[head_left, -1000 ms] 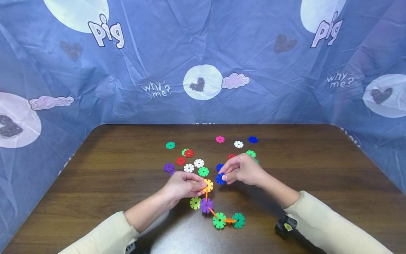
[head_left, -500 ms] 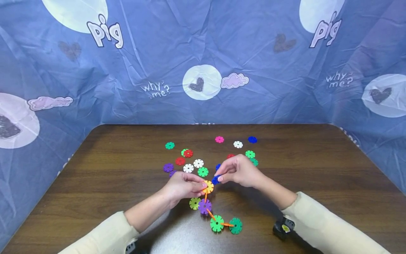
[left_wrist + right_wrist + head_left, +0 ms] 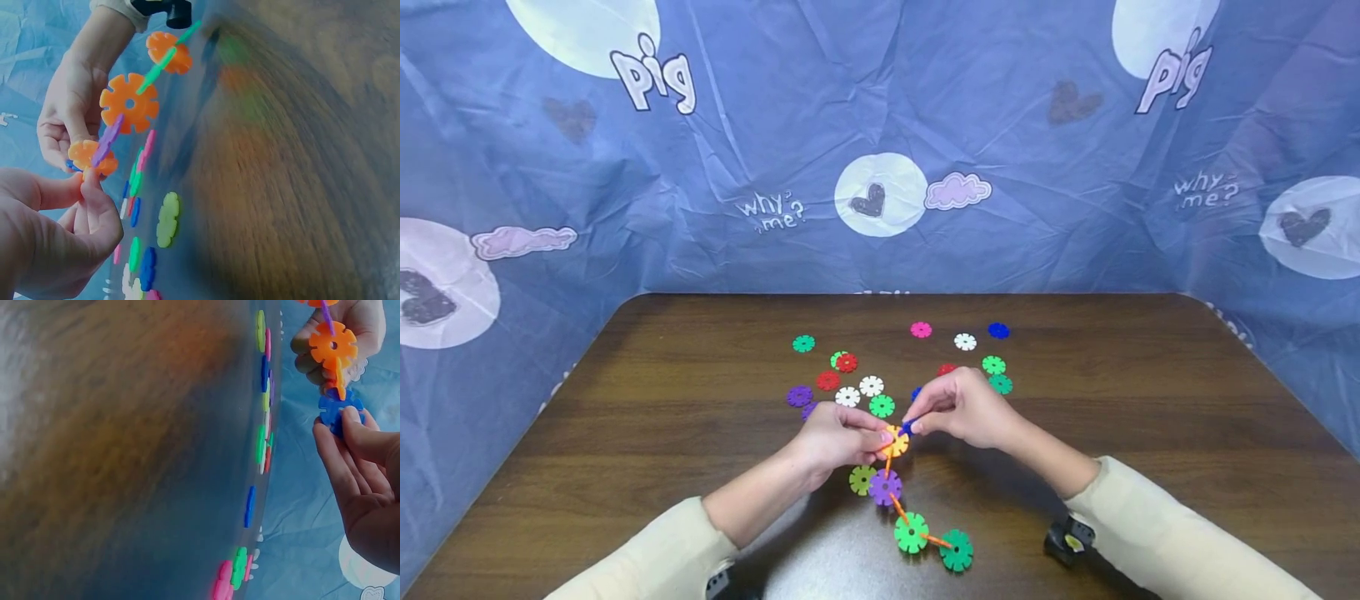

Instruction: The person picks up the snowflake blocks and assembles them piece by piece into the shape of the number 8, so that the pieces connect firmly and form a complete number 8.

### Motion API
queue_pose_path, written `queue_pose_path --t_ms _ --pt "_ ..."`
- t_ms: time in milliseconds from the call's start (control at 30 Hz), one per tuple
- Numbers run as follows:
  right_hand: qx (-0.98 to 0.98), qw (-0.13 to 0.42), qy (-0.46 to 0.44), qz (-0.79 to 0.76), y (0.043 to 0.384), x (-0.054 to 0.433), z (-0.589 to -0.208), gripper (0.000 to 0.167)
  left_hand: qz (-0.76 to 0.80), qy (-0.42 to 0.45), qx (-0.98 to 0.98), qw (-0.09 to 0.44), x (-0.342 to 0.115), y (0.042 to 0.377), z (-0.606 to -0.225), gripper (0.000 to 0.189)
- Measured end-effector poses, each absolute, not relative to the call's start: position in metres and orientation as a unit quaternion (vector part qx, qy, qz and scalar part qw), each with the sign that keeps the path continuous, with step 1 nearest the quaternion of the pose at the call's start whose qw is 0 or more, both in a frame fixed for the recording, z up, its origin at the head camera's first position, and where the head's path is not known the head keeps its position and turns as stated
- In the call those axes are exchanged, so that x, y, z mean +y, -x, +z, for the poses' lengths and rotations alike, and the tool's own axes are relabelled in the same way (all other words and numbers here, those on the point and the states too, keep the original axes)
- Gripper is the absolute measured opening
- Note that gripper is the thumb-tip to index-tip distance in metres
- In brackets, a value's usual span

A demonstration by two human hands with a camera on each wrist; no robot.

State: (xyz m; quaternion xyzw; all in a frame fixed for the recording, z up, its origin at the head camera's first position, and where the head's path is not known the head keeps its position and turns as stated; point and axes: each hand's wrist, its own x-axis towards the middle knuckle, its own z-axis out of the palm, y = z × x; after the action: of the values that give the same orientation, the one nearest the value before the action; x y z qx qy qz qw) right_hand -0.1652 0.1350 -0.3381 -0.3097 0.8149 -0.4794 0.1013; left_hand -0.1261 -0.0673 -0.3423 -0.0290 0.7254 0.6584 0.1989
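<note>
My left hand (image 3: 842, 437) pinches a yellow-orange notched disc (image 3: 896, 443) at the top of a chain of slotted discs. Below it hang a purple disc (image 3: 886, 487), a light green disc (image 3: 912, 532) and a dark green disc (image 3: 957, 550), joined by orange discs seen nearly edge-on. My right hand (image 3: 962, 408) holds a blue notched disc (image 3: 340, 412) between thumb and fingers. In the right wrist view, the blue disc's edge meets the edge of the held orange disc; how deep their slots engage cannot be told.
Loose discs lie on the brown table (image 3: 700, 375) beyond my hands, among them white (image 3: 871, 386), red (image 3: 828, 381), purple (image 3: 800, 396) and pink (image 3: 921, 330). A yellow-green disc (image 3: 862, 480) lies beside the chain. A printed blue cloth (image 3: 880, 258) hangs behind the table.
My right hand has brought the blue disc left to the orange disc and turned it nearly edge-on. The chain's green end has swung lower. My left hand has kept its pinch.
</note>
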Motion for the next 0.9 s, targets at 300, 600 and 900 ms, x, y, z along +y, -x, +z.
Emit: queue_pose_path --t_ms 300,600,900 --pt "0.815 0.080 0.317 -0.479 0.1674 0.1373 -0.3424 0.010 0.670 0.045 0.710 0.212 -0.0642 0.1260 -0.3436 0.025" --pt "0.805 0.106 0.345 -0.472 0.1695 0.1343 -0.3397 0.013 0.675 0.035 0.700 0.231 -0.0650 0.1234 -0.3467 0.026" --pt "0.799 0.127 0.331 -0.486 0.1695 0.1388 -0.3454 0.017 0.653 0.016 0.718 0.239 -0.0663 0.1218 -0.3470 0.024"
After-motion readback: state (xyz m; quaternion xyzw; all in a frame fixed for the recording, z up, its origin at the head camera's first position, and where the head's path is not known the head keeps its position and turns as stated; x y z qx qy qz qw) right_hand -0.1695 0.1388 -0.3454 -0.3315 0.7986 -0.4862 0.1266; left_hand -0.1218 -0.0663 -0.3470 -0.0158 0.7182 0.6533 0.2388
